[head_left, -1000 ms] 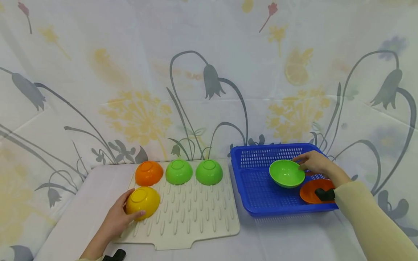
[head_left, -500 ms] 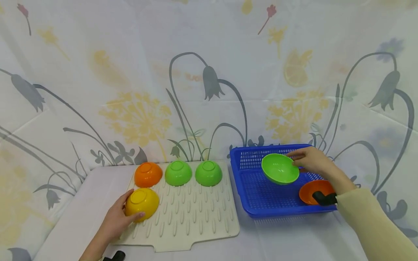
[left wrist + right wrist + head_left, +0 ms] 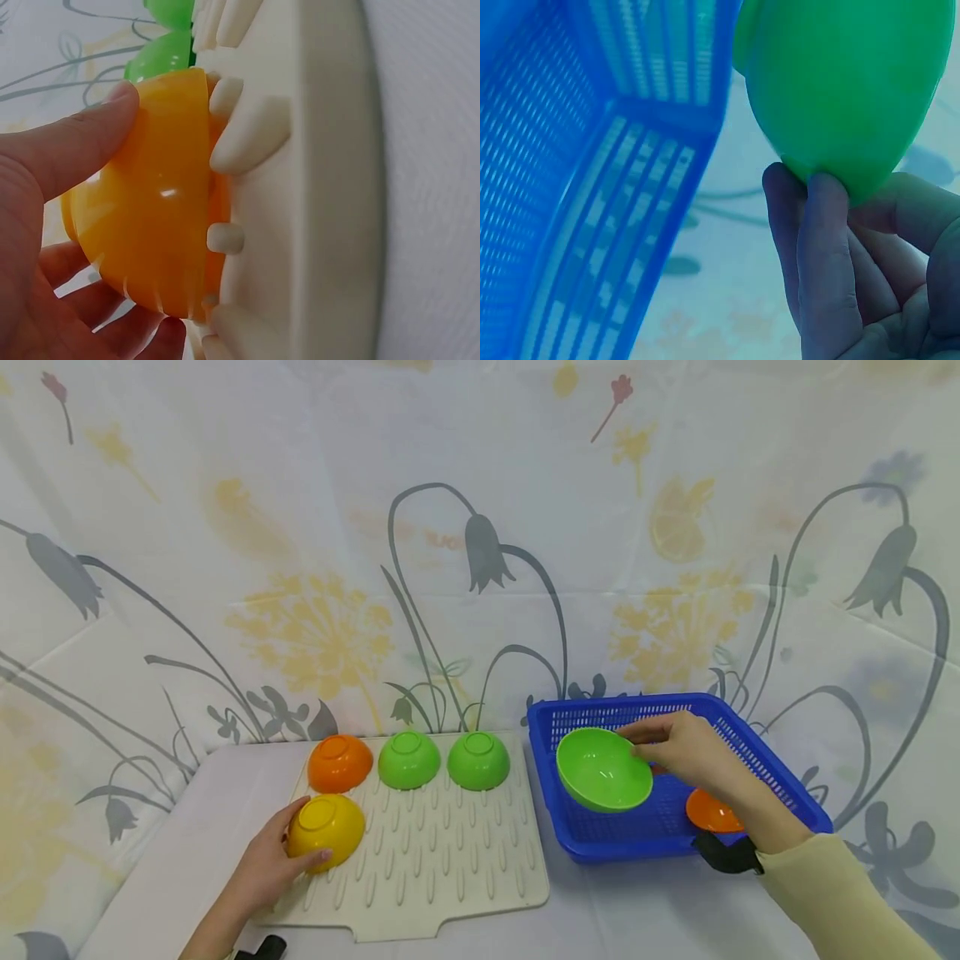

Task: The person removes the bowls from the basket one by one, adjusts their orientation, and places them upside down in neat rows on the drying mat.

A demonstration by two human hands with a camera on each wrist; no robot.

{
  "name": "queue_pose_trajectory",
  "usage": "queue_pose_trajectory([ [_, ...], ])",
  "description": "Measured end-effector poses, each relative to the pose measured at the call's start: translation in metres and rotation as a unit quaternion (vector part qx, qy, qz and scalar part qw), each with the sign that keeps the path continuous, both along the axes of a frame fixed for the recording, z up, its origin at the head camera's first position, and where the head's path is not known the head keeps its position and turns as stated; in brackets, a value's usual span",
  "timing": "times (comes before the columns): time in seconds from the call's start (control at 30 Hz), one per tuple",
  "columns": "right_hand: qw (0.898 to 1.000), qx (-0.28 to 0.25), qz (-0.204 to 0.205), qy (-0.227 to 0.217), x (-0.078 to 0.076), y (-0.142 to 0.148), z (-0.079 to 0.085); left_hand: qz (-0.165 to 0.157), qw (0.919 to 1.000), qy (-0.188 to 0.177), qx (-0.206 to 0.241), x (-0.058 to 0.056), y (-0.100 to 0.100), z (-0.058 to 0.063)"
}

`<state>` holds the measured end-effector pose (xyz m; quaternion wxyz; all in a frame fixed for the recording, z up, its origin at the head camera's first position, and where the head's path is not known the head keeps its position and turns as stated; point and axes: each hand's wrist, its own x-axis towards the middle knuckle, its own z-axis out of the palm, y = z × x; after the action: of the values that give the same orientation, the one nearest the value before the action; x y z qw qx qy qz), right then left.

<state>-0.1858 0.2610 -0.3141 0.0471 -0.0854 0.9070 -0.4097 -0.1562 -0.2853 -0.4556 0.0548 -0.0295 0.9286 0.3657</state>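
Observation:
My left hand (image 3: 262, 864) grips a yellow bowl (image 3: 327, 831) that lies upside down on the front left of a cream pegged drying board (image 3: 397, 918). In the left wrist view the thumb presses its side and the fingers curl beneath; the rim of the yellow bowl (image 3: 161, 195) rests against the pegs. Over the blue basket (image 3: 626, 853), my right hand (image 3: 686, 747) pinches a green bowl (image 3: 603, 770) by its right edge, its mouth tilted towards the head camera. Thumb and fingertips on the rim of that green bowl (image 3: 847, 90) show in the right wrist view.
Along the board's back edge stand an orange bowl (image 3: 340, 763) and two green bowls, one left (image 3: 408, 760) and one right (image 3: 478, 760), all upside down. Another orange bowl (image 3: 711, 812), partly hidden by the right arm, lies in the basket. A patterned cloth (image 3: 480, 610) hangs behind.
My right hand has lifted the green bowl and carried it left, from the middle of the basket to above its left side. The left hand stays on the yellow bowl.

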Motion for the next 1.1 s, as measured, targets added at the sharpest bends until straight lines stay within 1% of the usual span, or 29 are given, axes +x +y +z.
queue_pose_trajectory([
  [0.17, 1.0, -0.003, 0.009, 0.006, 0.012, -0.021, 0.0, -0.009, 0.9998, 0.013, -0.008, 0.001, 0.001, 0.001],
  [0.3, 1.0, -0.02, 0.016, 0.004, 0.019, -0.037, -0.003, -0.019, 0.9993, 0.028, -0.016, 0.002, 0.002, 0.007],
  [0.37, 0.999, -0.026, 0.021, 0.005, 0.022, -0.045, -0.005, -0.025, 0.9985, 0.045, -0.018, 0.003, 0.001, 0.013],
  [0.53, 0.999, -0.041, 0.026, -0.002, 0.025, -0.062, -0.011, -0.03, 0.9951, 0.093, -0.011, 0.004, 0.001, 0.033],
  [0.6, 0.999, -0.046, 0.027, -0.002, 0.027, -0.068, -0.013, -0.035, 0.993, 0.113, -0.003, 0.005, 0.006, 0.042],
  [0.67, 0.998, -0.051, 0.027, -0.002, 0.029, -0.074, -0.016, -0.043, 0.9902, 0.132, 0.006, 0.007, 0.015, 0.049],
  [0.8, 0.998, -0.056, 0.034, 0.004, 0.033, -0.086, -0.02, -0.085, 0.9788, 0.184, 0.028, 0.007, 0.042, 0.054],
  [0.9, 0.998, -0.056, 0.036, 0.009, 0.033, -0.095, -0.025, -0.128, 0.9667, 0.217, 0.045, 0.008, 0.066, 0.055],
  [0.97, 0.998, -0.056, 0.04, 0.014, 0.033, -0.1, -0.028, -0.159, 0.9604, 0.221, 0.06, 0.011, 0.082, 0.054],
  [1.03, 0.997, -0.055, 0.045, 0.018, 0.032, -0.106, -0.032, -0.191, 0.9552, 0.211, 0.082, 0.015, 0.097, 0.053],
  [1.1, 0.997, -0.049, 0.049, 0.026, 0.032, -0.111, -0.035, -0.221, 0.9501, 0.189, 0.112, 0.019, 0.111, 0.05],
])
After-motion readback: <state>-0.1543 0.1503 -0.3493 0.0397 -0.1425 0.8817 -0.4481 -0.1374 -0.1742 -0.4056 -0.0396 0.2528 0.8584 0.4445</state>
